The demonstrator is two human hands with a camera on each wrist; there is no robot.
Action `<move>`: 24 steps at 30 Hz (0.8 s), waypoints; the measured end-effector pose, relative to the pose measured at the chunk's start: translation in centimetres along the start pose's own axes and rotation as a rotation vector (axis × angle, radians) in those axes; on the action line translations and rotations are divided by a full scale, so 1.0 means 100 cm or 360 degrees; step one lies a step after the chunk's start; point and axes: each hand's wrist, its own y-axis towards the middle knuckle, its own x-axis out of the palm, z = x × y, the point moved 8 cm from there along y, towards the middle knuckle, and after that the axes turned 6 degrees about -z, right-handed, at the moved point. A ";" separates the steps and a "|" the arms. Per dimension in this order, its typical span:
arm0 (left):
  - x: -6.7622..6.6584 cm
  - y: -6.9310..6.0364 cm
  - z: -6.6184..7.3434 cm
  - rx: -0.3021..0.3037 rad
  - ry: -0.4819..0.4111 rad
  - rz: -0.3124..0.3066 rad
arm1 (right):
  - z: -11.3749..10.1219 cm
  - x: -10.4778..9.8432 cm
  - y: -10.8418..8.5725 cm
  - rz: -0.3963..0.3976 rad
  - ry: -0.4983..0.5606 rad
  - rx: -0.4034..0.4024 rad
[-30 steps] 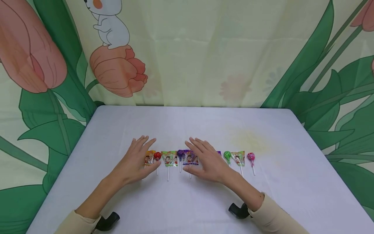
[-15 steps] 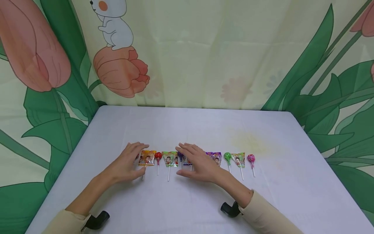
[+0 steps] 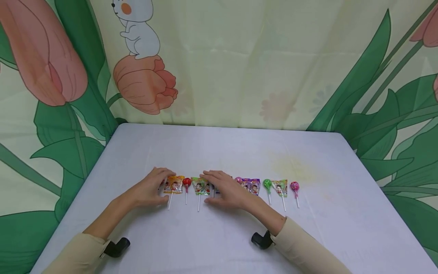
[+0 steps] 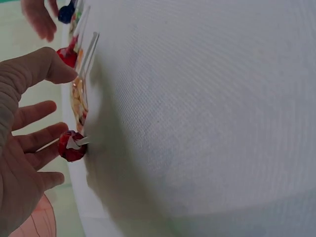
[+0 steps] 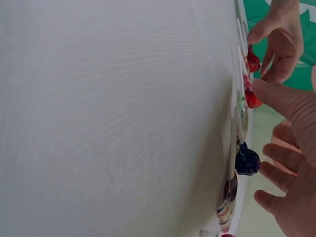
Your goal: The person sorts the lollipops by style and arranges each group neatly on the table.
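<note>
Lollipops lie in a row across the table, sticks toward me. My left hand hovers at the row's left end with fingers spread and relaxed, holding nothing. A dark red lollipop is close to its fingers in the left wrist view, and an orange-wrapped lollipop lies just right of it. Over the row's middle my right hand also has loose, parted fingers and grips nothing. It largely covers a purple lollipop, which shows as a dark ball in the right wrist view. Between the hands are a red lollipop and a green-wrapped lollipop.
Right of my right hand lie a purple-wrapped lollipop, a green lollipop, another green-wrapped lollipop and a pink lollipop. A white cloth covers the table. A printed curtain hangs behind it.
Both hands have moved left along the row and their fingers bend a little more. The orange-wrapped lollipop and the purple-wrapped one have come into fuller view.
</note>
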 end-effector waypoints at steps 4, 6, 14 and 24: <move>0.002 0.004 -0.003 -0.0011 -0.0009 -0.0051 | 0.001 0.003 0.005 -0.0035 0.0019 -0.0004; 0.003 0.006 -0.004 -0.0011 -0.0019 -0.0073 | 0.002 0.005 0.007 -0.0049 0.0016 -0.0003; 0.006 0.010 -0.007 -0.0045 -0.0027 -0.0130 | 0.003 0.010 0.015 -0.0087 -0.0006 0.0020; 0.006 0.013 -0.008 -0.0035 -0.0013 -0.0150 | 0.003 0.014 0.023 -0.0099 -0.0057 -0.0008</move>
